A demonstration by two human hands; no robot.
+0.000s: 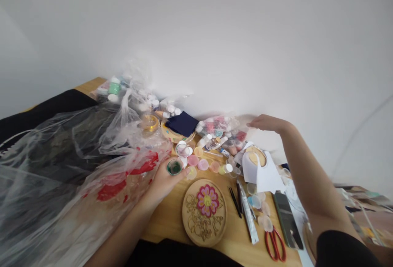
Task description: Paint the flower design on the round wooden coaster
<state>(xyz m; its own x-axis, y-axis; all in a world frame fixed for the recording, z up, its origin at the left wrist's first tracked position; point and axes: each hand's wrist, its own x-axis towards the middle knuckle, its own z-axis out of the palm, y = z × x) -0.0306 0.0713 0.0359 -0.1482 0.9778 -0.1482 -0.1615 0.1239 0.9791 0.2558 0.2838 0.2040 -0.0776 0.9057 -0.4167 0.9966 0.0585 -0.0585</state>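
Note:
My left hand (166, 179) is closed around a small clear cup (175, 167) with dark green paint inside. At the back, my right hand (265, 122) is at the edge of a clear plastic bag (231, 120) of paint bottles, its fingertips together on the plastic. In front of me lies a round wooden plaque (204, 213) with a raised flower design. Its large flower (208, 200) is painted pink with a yellow centre; the leaves and smaller flowers around it are bare wood. Several little cups of pink, orange and yellow paint (203, 164) stand behind the plaque.
Plastic sheeting with red print (112, 189) covers the left side. Right of the plaque lie dark pens (235, 202), a white paint tube (249, 218), red-handled scissors (275, 243) and a phone (287, 220). A navy cloth (183, 124) and yellow tape roll (150, 123) sit behind.

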